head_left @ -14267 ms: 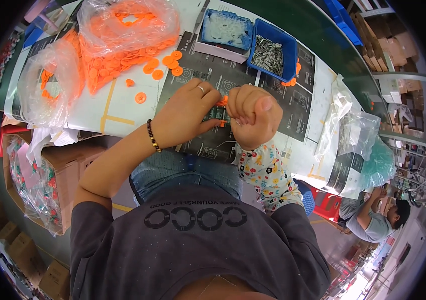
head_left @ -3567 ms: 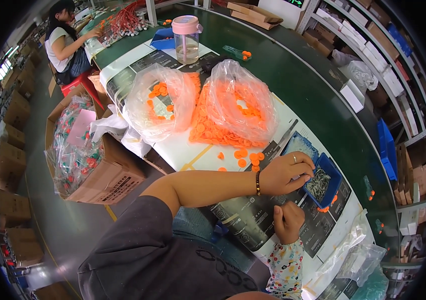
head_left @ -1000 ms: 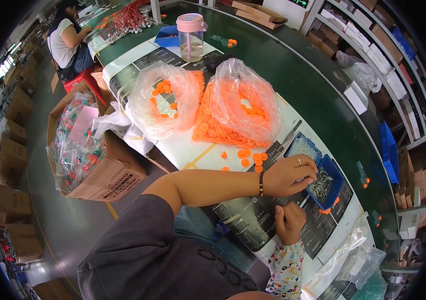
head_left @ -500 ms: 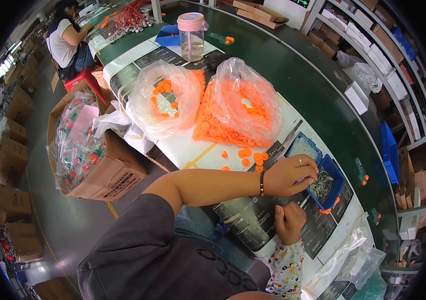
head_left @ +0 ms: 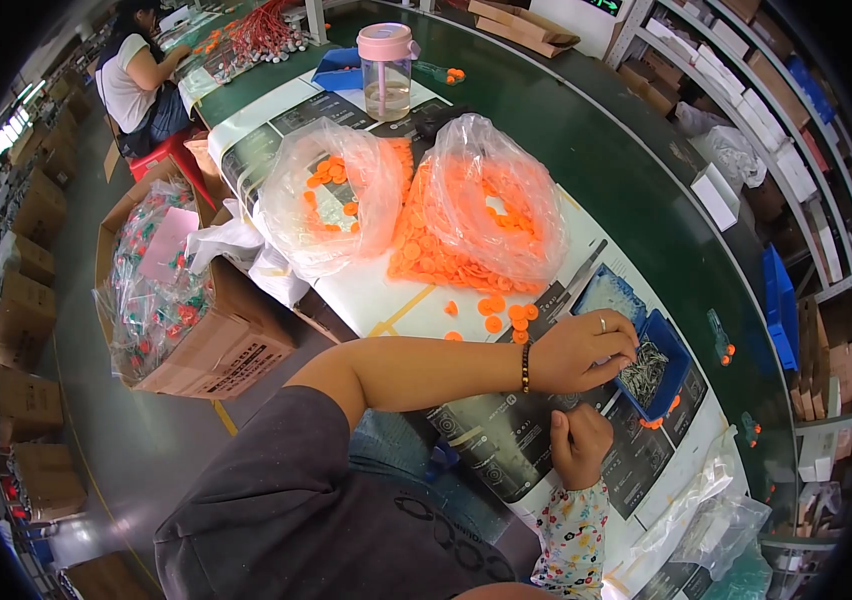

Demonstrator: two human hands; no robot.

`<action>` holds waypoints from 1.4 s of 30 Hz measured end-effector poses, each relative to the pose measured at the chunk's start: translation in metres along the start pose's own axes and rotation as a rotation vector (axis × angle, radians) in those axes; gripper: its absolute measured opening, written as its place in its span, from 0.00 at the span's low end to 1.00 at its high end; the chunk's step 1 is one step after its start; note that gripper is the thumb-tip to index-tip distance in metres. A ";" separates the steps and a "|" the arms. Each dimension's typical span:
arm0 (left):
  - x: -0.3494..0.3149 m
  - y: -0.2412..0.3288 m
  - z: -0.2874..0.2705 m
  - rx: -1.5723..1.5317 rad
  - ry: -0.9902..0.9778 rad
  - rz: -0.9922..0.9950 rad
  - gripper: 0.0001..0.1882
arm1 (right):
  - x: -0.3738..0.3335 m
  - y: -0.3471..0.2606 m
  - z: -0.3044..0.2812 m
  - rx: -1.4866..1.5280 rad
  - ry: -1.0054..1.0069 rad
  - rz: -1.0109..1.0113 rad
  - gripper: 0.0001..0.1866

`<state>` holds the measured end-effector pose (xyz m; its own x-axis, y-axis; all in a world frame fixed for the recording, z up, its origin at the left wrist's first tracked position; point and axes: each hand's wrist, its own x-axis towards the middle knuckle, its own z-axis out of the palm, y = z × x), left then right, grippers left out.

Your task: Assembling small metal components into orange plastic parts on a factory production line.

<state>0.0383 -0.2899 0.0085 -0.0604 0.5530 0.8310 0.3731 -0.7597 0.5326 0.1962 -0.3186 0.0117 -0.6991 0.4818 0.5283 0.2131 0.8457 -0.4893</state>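
Observation:
My left hand [head_left: 578, 355], with a ring and a beaded bracelet, rests at the near left edge of a small blue tray [head_left: 679, 352]. Its fingers are bent together over the tray; whatever they pinch is hidden. Thin silvery metal pins [head_left: 648, 374] fill the tray in a loose heap. Just below, my right hand [head_left: 582, 446] is curled closed with the thumb up, its forearm in a floral sleeve. Anything inside it cannot be seen. Several orange discs [head_left: 519, 312] lie left of the tray, and a few orange pieces [head_left: 652, 423] touch its near side.
Two clear bags of orange discs [head_left: 341, 240] [head_left: 446, 262] stand behind my left arm. Beyond them is a pink-lidded cup [head_left: 386, 75]. A carton of bagged parts [head_left: 216, 345] sits at left. Clear plastic bags [head_left: 716, 525] lie at lower right. Another person [head_left: 136, 80] sits far left.

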 end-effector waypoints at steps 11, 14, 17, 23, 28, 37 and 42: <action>0.002 -0.001 -0.005 -0.009 0.029 -0.047 0.04 | 0.001 -0.005 -0.001 0.018 -0.015 0.006 0.14; 0.003 0.002 -0.004 -0.019 0.041 -0.063 0.04 | -0.001 -0.006 -0.002 0.035 -0.039 -0.004 0.13; 0.001 0.007 -0.003 -0.038 0.041 -0.076 0.04 | -0.004 -0.002 -0.001 0.045 -0.072 -0.011 0.12; 0.004 0.006 0.002 -0.087 -0.008 0.009 0.05 | 0.000 0.002 0.001 0.046 -0.058 0.001 0.11; 0.000 0.006 -0.006 -0.038 -0.010 -0.024 0.06 | 0.000 0.003 0.004 0.057 -0.079 -0.001 0.12; 0.016 0.046 -0.065 0.017 0.241 0.052 0.07 | -0.008 -0.009 0.005 -0.030 -0.005 -0.026 0.14; -0.018 0.018 -0.207 0.176 0.868 -0.283 0.10 | -0.006 -0.006 -0.005 -0.053 0.074 0.005 0.16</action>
<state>-0.1449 -0.3848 0.0361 -0.8156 0.2063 0.5406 0.3695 -0.5333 0.7609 0.2026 -0.3253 0.0151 -0.6463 0.4998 0.5766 0.2533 0.8533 -0.4557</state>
